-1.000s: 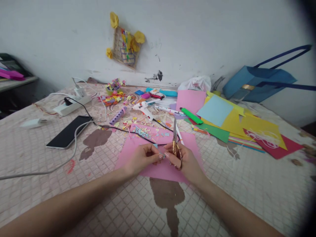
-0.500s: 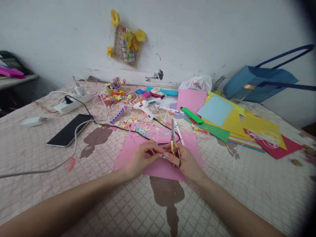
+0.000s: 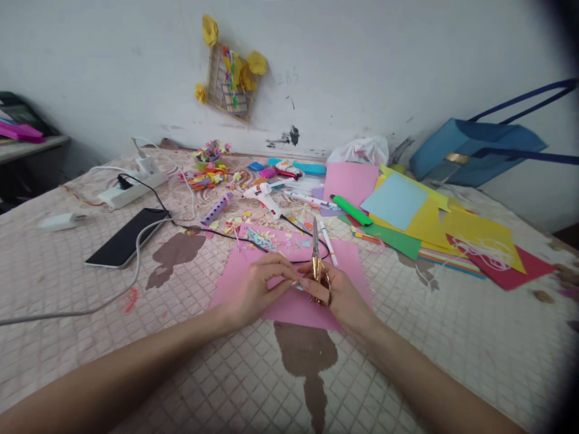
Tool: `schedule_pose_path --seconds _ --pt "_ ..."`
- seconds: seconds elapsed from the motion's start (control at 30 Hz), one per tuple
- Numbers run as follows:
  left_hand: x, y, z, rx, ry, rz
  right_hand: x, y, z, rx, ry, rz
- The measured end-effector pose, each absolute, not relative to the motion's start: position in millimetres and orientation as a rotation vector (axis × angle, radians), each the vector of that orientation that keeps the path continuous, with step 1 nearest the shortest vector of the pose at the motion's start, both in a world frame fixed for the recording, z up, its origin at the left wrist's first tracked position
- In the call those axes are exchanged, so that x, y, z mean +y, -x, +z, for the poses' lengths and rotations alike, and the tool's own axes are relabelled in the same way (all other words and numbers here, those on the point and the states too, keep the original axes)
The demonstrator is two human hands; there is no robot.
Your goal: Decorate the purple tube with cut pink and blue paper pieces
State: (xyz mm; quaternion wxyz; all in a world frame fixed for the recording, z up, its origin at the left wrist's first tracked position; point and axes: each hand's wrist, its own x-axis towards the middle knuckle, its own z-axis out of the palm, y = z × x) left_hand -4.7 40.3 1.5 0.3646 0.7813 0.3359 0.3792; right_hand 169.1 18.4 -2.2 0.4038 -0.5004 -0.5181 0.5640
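Over a pink sheet of paper (image 3: 289, 313), my two hands meet at the fingertips. My right hand (image 3: 339, 292) is closed round gold-handled scissors (image 3: 315, 253), whose blades are together and point away from me. Thumb and fingers of my left hand (image 3: 265, 283) pinch a tiny light blue piece of paper (image 3: 299, 287), mostly hidden between the fingertips of both hands. Beyond them, small blue paper scraps (image 3: 259, 239) lie on the pink sheet, and a white pen (image 3: 329, 243) rests just past the scissors.
A white glue gun (image 3: 265, 199) lies behind the scraps, its black cord looping close to my hands. Left are a phone (image 3: 129, 238) and a power strip (image 3: 133, 190). Coloured paper (image 3: 407, 211), a green cutter (image 3: 351, 210) and a blue bag (image 3: 470, 150) are right.
My hands stay almost in place. The left fingers have shifted slightly at the fingertips, and a little more of the light blue piece shows.
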Motion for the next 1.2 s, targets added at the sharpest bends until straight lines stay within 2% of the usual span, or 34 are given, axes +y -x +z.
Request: schedule_pose_path --seconds 0.5,1.2 --pt "43.5 4.9 0.2 1.047 -1.753 0.917 18.9 -172.0 -10.4 -1.240 1.210 1.505" --pt "48.8 5.9 1.5 0.914 -1.474 0.881 20.2 -174.0 -7.2 -1.238 1.237 1.475"
